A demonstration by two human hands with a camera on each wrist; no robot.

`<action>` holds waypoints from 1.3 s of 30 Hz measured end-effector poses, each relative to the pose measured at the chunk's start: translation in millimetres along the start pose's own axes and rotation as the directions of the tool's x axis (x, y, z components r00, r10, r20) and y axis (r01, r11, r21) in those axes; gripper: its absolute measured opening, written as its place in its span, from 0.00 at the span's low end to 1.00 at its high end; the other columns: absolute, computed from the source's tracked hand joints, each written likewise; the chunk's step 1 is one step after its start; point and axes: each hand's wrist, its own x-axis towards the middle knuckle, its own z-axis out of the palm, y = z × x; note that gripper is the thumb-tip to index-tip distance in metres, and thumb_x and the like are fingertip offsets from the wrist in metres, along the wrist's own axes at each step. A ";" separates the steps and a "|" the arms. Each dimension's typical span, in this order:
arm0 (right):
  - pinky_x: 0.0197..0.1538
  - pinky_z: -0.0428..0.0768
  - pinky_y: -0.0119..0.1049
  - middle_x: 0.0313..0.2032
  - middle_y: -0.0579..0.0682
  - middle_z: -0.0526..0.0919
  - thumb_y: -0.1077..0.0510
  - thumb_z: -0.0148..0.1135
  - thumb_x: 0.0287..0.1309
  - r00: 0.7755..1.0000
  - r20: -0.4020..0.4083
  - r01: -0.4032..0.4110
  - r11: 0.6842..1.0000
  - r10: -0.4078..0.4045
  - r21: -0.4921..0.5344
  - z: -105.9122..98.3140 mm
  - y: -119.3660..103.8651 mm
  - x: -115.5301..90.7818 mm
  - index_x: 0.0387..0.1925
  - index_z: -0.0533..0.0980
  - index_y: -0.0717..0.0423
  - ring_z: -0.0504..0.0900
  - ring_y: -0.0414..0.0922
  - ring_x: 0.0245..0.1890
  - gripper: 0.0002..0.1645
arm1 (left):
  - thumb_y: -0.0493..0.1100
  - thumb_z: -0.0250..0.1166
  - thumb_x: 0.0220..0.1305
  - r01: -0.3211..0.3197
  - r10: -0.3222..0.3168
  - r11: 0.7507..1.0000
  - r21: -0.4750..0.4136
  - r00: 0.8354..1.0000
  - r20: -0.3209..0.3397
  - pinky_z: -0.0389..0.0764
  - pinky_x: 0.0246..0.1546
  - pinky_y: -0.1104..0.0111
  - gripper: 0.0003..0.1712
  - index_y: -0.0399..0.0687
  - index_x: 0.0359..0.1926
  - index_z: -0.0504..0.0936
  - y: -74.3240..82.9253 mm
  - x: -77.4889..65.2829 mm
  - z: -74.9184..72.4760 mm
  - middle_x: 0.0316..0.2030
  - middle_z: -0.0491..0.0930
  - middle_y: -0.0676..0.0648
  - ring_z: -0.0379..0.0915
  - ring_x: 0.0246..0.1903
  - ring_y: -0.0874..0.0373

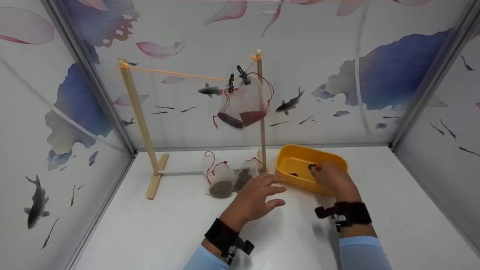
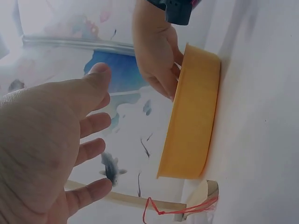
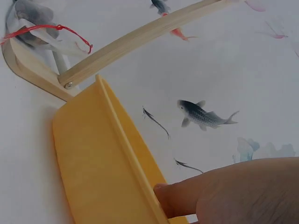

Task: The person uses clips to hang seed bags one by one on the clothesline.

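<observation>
My right hand (image 1: 332,178) reaches over the near rim of a yellow plastic tub (image 1: 300,150), its fingertips pinching a small black clip (image 1: 312,166). A second small dark clip (image 1: 294,174) lies on the tub floor. The tub wall hides those fingertips in both wrist views. My left hand (image 1: 255,198) hovers left of the tub, fingers spread and holding nothing. Just beyond it stand two white mesh drawstring bags: one with greenish-grey contents (image 1: 221,187), the other with dark brown pieces (image 1: 243,178), partly covered by the hand in the head view.
A wooden frame (image 1: 138,116) carries an orange cord (image 1: 176,73). Two drawstring bags hang there from black clips (image 1: 231,83), one holding dark contents (image 1: 230,120), one reddish (image 1: 253,117). The frame's right post (image 1: 263,135) stands beside the tub. Printed panels (image 1: 322,123) enclose the white table (image 1: 180,232).
</observation>
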 end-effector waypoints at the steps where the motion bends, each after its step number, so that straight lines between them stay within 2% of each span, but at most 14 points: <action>1: 0.37 0.72 0.38 0.29 0.48 0.74 0.47 0.56 0.89 1.000 0.016 -0.002 1.000 0.002 -0.010 0.9 1.3 -0.2 0.53 0.87 0.62 0.73 0.45 0.30 0.24 | 0.62 0.69 0.82 0.001 -0.001 1.000 -0.007 1.000 0.013 0.77 0.80 0.54 0.26 0.64 0.74 0.87 1.3 0.8 1.5 0.76 0.82 0.55 0.74 0.78 0.57; 4: 0.39 0.73 0.40 0.28 0.47 0.71 0.46 0.55 0.90 0.998 0.054 -0.027 0.999 0.028 -0.024 3.7 3.9 -0.6 0.47 0.85 0.58 0.74 0.46 0.31 0.23 | 0.63 0.68 0.82 0.000 0.000 1.000 -0.009 0.998 0.062 0.76 0.81 0.56 0.27 0.66 0.74 0.86 5.8 2.5 5.4 0.77 0.80 0.57 0.73 0.79 0.58; 6: 0.41 0.74 0.41 0.29 0.48 0.72 0.44 0.53 0.91 0.997 0.066 -0.046 0.998 0.048 -0.035 4.9 4.9 -0.6 0.46 0.85 0.58 0.75 0.47 0.33 0.25 | 0.64 0.68 0.82 -0.005 0.005 1.000 -0.005 0.996 0.093 0.75 0.82 0.57 0.27 0.68 0.75 0.86 8.6 3.7 8.0 0.78 0.80 0.59 0.72 0.80 0.59; 11: 0.47 0.77 0.46 0.32 0.51 0.76 0.40 0.48 0.92 0.995 0.076 -0.063 0.994 0.070 -0.090 6.5 5.8 0.6 0.52 0.85 0.64 0.77 0.49 0.35 0.33 | 0.64 0.67 0.82 -0.006 0.007 1.000 -0.009 0.990 0.138 0.74 0.82 0.60 0.26 0.69 0.74 0.86 12.5 5.2 12.5 0.78 0.78 0.61 0.72 0.79 0.62; 16: 0.50 0.78 0.48 0.35 0.53 0.79 0.39 0.47 0.92 0.994 0.074 -0.077 0.992 0.085 -0.102 5.7 6.1 -0.1 0.58 0.84 0.68 0.78 0.50 0.37 0.36 | 0.63 0.68 0.82 0.001 0.002 1.000 -0.023 0.990 0.138 0.75 0.81 0.60 0.26 0.67 0.74 0.87 13.3 4.4 10.0 0.76 0.80 0.61 0.73 0.78 0.61; 21: 0.44 0.78 0.44 0.32 0.51 0.76 0.41 0.49 0.92 0.992 0.062 -0.102 0.993 0.106 -0.051 6.0 5.6 0.7 0.57 0.84 0.67 0.78 0.49 0.34 0.33 | 0.63 0.68 0.82 0.005 -0.001 1.000 -0.027 0.991 0.134 0.76 0.80 0.60 0.25 0.66 0.72 0.88 11.3 3.7 9.5 0.75 0.81 0.59 0.74 0.77 0.61; 24: 0.37 0.77 0.40 0.29 0.50 0.75 0.45 0.55 0.90 0.995 -0.004 -0.100 0.995 0.100 0.004 2.8 3.5 3.0 0.51 0.86 0.67 0.77 0.47 0.30 0.28 | 0.62 0.69 0.82 0.016 -0.012 0.999 -0.030 0.991 0.130 0.77 0.79 0.60 0.24 0.65 0.71 0.89 10.3 3.2 8.0 0.74 0.82 0.58 0.75 0.76 0.60; 25: 0.37 0.78 0.40 0.30 0.53 0.79 0.47 0.57 0.89 0.994 -0.043 -0.097 0.995 0.098 0.024 1.0 2.9 3.6 0.51 0.87 0.68 0.78 0.48 0.31 0.26 | 0.62 0.69 0.82 0.020 -0.016 0.999 -0.032 0.992 0.124 0.78 0.78 0.59 0.24 0.65 0.71 0.89 10.2 3.0 7.1 0.74 0.82 0.57 0.75 0.76 0.59; 28: 0.42 0.86 0.44 0.43 0.63 0.90 0.53 0.63 0.85 0.982 -0.173 -0.070 0.996 0.080 0.061 -3.7 -1.1 5.0 0.52 0.89 0.69 0.86 0.53 0.40 0.21 | 0.61 0.70 0.82 0.032 -0.028 0.999 -0.041 0.995 0.091 0.79 0.77 0.59 0.23 0.64 0.69 0.91 8.9 2.0 3.1 0.72 0.83 0.57 0.77 0.74 0.59; 31: 0.50 0.89 0.47 0.56 0.66 0.91 0.55 0.68 0.81 0.958 -0.282 -0.017 0.991 0.054 0.130 -6.0 -8.5 3.3 0.55 0.90 0.65 0.88 0.56 0.50 0.17 | 0.60 0.71 0.81 0.048 -0.046 0.998 -0.048 0.998 0.038 0.80 0.76 0.58 0.21 0.62 0.67 0.92 6.8 0.1 -3.4 0.70 0.85 0.56 0.78 0.73 0.58; 34: 0.54 0.89 0.46 0.54 0.62 0.90 0.55 0.70 0.80 0.938 -0.345 0.054 0.971 0.030 0.232 -6.9 -22.7 -2.7 0.54 0.88 0.60 0.88 0.55 0.50 0.13 | 0.58 0.72 0.81 0.064 -0.066 0.997 -0.050 0.997 -0.043 0.81 0.75 0.58 0.20 0.59 0.65 0.93 2.2 -2.8 -11.5 0.67 0.86 0.55 0.79 0.71 0.56; 37: 0.61 0.91 0.46 0.56 0.60 0.88 0.56 0.69 0.81 0.931 -0.366 0.157 0.916 -0.013 0.369 -6.6 -41.2 -11.1 0.61 0.86 0.57 0.90 0.54 0.53 0.15 | 0.55 0.74 0.80 0.099 -0.106 0.993 -0.057 0.981 -0.159 0.84 0.70 0.59 0.18 0.56 0.63 0.94 -3.3 -5.5 -19.8 0.63 0.88 0.54 0.81 0.66 0.55; 39: 0.63 0.92 0.42 0.57 0.61 0.88 0.58 0.68 0.83 0.929 -0.367 0.234 0.858 -0.057 0.458 -4.7 -55.2 -16.1 0.66 0.85 0.59 0.91 0.51 0.54 0.17 | 0.53 0.76 0.79 0.129 -0.143 0.989 -0.072 0.960 -0.241 0.87 0.63 0.61 0.17 0.53 0.61 0.94 -7.8 -7.0 -24.1 0.59 0.89 0.53 0.83 0.60 0.55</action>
